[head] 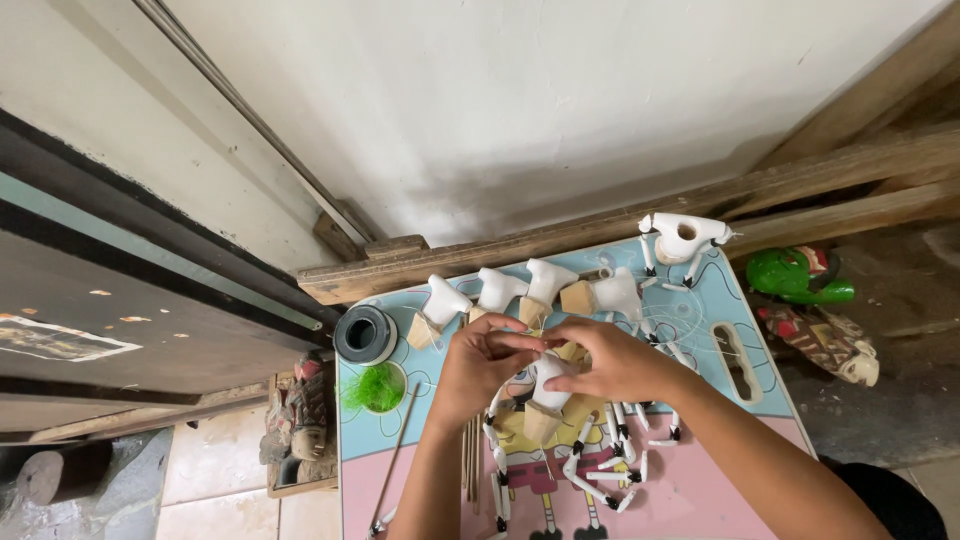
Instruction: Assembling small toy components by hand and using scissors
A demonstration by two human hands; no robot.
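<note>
Both hands, left and right, pinching a white wooden puppet body above mid-bench, dangling limbs over thin sticks; likely snagging of fine string, or knocking the row of white pieces along the far edge.

Left hand and right hand meet fingertip to fingertip, fingers pinched, apparently gripping; forearms angled inward.
</note>
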